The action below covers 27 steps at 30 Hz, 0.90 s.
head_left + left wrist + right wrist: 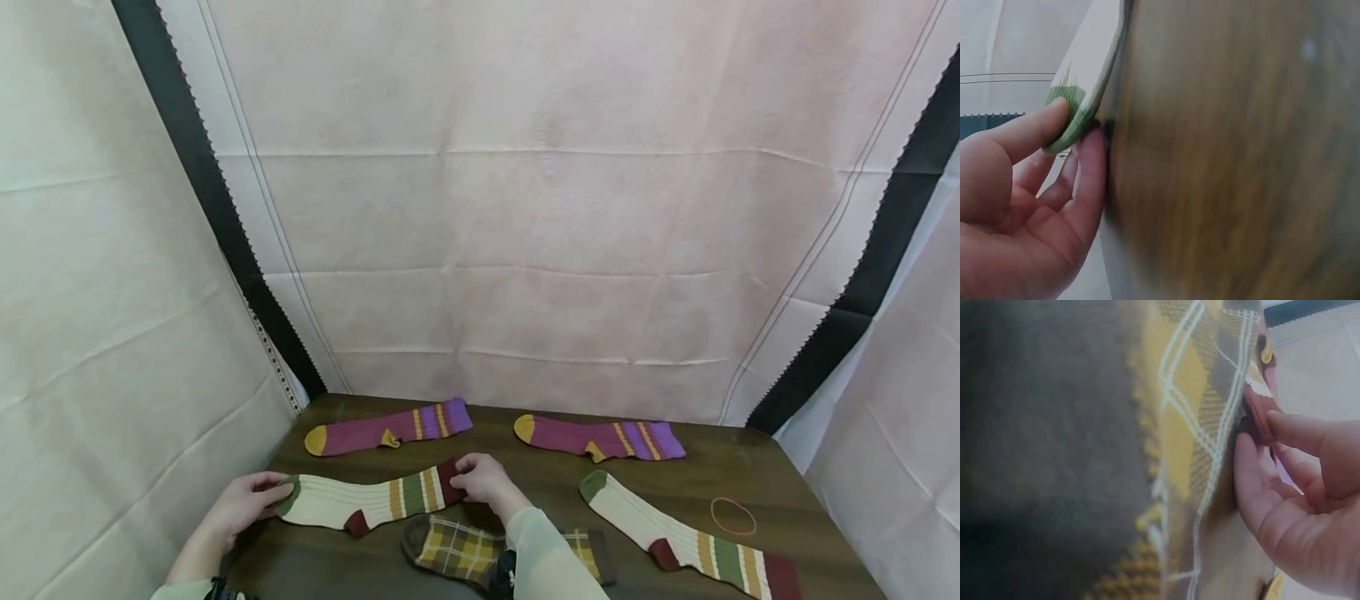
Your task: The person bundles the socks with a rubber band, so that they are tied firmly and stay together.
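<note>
A cream sock [337, 500] with a green toe, dark red heel and cuff, and tan and green stripes lies between both hands. My left hand [243, 510] pinches its green toe [1069, 119] between thumb and fingers. At the other end, my right hand [487, 483] pinches the dark red cuff [1259, 412]. Below the right wrist is a yellow and grey plaid sock [461, 550], partly hidden by the sleeve. A similar cream striped sock [652, 527] lies to the right, toe pointing up and left.
Along the table's back lie two magenta and purple socks, one at left [360, 435] and one at right [562, 435], with yellow toes and heels. A thin rubber band [733, 517] sits at the right on the brown table [813, 546]. Pale fabric walls [540, 250] surround the table.
</note>
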Available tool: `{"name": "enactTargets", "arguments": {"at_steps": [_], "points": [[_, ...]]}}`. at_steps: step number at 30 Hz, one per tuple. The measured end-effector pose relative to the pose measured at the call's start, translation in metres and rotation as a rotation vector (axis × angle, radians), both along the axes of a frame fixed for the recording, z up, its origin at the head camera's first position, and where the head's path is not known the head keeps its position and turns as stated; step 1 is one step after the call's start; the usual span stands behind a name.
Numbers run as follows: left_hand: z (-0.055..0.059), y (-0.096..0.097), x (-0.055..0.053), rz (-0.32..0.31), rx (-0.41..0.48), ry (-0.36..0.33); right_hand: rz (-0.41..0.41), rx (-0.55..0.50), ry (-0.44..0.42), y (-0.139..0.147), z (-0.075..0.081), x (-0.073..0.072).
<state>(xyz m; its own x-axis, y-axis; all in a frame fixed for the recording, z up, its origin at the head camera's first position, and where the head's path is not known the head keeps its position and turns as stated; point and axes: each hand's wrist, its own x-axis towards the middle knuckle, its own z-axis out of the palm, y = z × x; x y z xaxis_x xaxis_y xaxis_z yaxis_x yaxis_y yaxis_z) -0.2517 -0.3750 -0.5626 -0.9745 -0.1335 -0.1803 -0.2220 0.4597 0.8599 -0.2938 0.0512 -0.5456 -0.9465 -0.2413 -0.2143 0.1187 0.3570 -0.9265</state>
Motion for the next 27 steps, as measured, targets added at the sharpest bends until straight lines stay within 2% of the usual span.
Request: {"name": "enactTargets", "arguments": {"at_steps": [7, 14, 21, 27], "points": [[-0.002, 0.001, 0.000, 0.063, 0.118, -0.019, 0.022, -0.070, -0.053, 0.003, -0.001, -0.001], [0.002, 0.008, 0.000, 0.075, 0.208, 0.016, 0.067, -0.143, -0.096, 0.014, 0.003, -0.005], [0.012, 0.027, -0.005, 0.130, 0.295, 0.060, 0.061, -0.205, -0.071, 0.027, 0.002, -0.008], [0.020, 0.046, -0.007, 0.174, 0.319, 0.094, 0.084, -0.245, -0.074, 0.042, 0.004, -0.005]]}}
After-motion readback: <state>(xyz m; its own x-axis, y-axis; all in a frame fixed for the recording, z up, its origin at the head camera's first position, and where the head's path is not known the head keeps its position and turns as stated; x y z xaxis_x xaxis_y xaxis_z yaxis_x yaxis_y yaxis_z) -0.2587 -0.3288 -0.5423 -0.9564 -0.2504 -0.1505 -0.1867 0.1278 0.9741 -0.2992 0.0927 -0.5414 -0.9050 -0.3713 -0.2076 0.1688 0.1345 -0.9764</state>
